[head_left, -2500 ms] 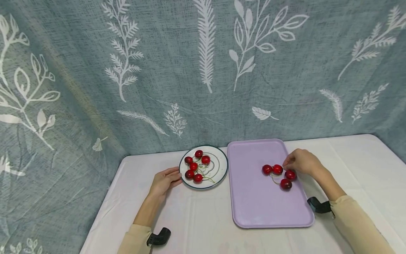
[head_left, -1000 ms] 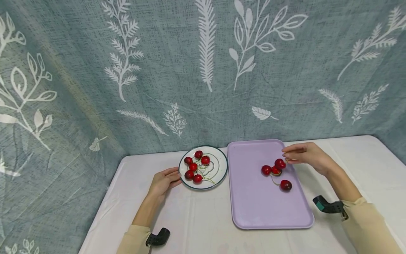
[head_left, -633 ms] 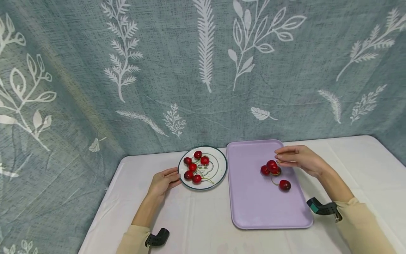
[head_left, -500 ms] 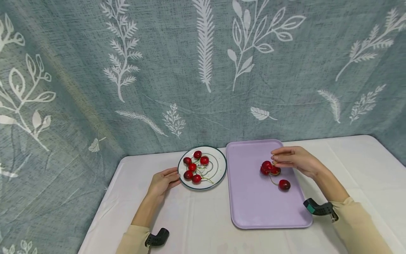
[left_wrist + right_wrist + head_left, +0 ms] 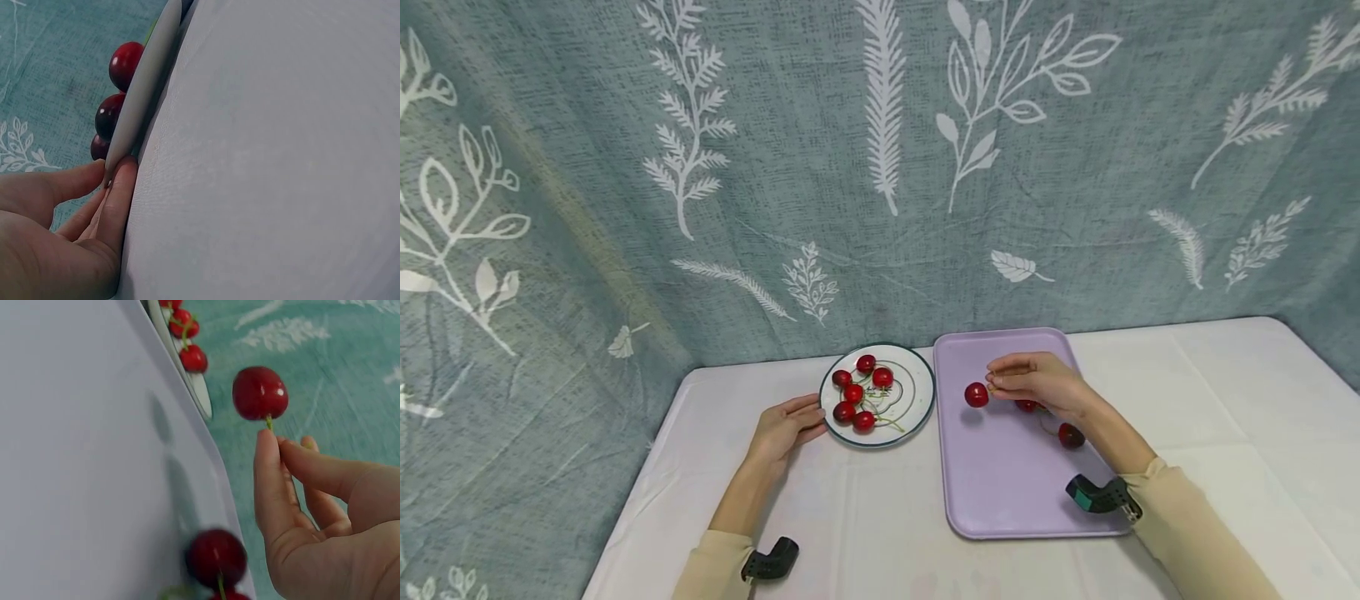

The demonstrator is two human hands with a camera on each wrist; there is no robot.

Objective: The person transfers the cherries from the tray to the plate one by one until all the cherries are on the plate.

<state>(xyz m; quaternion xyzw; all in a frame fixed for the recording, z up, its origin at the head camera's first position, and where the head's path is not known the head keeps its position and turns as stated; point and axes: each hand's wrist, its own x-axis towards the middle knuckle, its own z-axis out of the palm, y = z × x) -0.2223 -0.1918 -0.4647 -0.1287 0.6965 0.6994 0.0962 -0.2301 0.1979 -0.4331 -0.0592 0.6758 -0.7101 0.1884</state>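
Note:
My right hand (image 5: 1045, 387) pinches a cherry (image 5: 977, 394) by its stem, above the left half of the purple tray (image 5: 1007, 492). In the right wrist view the held cherry (image 5: 260, 394) sticks out beyond the thumb and fingertip. Partly hidden behind that hand, a few more cherries lie on the tray, one of them a dark cherry (image 5: 1071, 435) near its right side. My left hand (image 5: 782, 433) grips the left rim of a white plate (image 5: 917, 400) with a dark edge. The left wrist view shows the thumb above the plate rim (image 5: 140, 94) and fingers beneath. Several cherries (image 5: 853, 393) rest on the plate.
The plate and tray stand side by side on a white tablecloth (image 5: 880, 517), a narrow gap between them. A blue-green curtain (image 5: 820, 167) with white leaf prints hangs behind the table and along its left.
My right hand took a cherry by its stem from the tray's right side, lifted it and carried it left over the other cherries. My left hand stays at the plate.

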